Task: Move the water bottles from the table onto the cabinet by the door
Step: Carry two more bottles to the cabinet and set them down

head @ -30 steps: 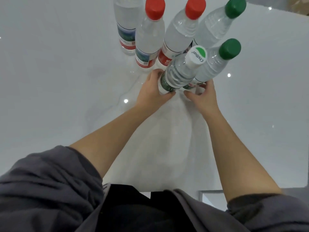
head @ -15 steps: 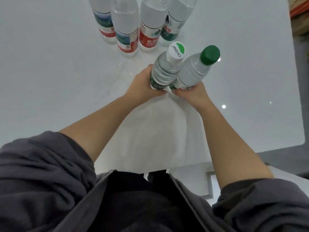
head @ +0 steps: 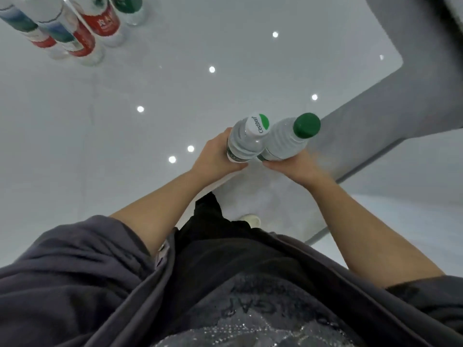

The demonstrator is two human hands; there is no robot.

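Both forearms reach out bare from pushed-up grey sleeves (head: 75, 259) and close in toward each other in front of the body. The left grip (head: 215, 156) is wrapped round the lower body of the white-capped bottle (head: 244, 144). Its thumb lies along the near side and its fingers curl out of sight behind. The right grip (head: 298, 166) clasps the green-capped bottle (head: 285, 144) low down, thumb pointing inward, almost tip to tip with the other thumb. The two bottles touch side by side, both tilted, caps leaning away and to the right. They sit over the near right part of the white counter (head: 225, 58), close to its edge. Their bases are hidden by the hands, so contact with the surface can't be judged. Far off at the top left, four more bottles (head: 75, 38) stand clustered on the counter, well apart from the hands.
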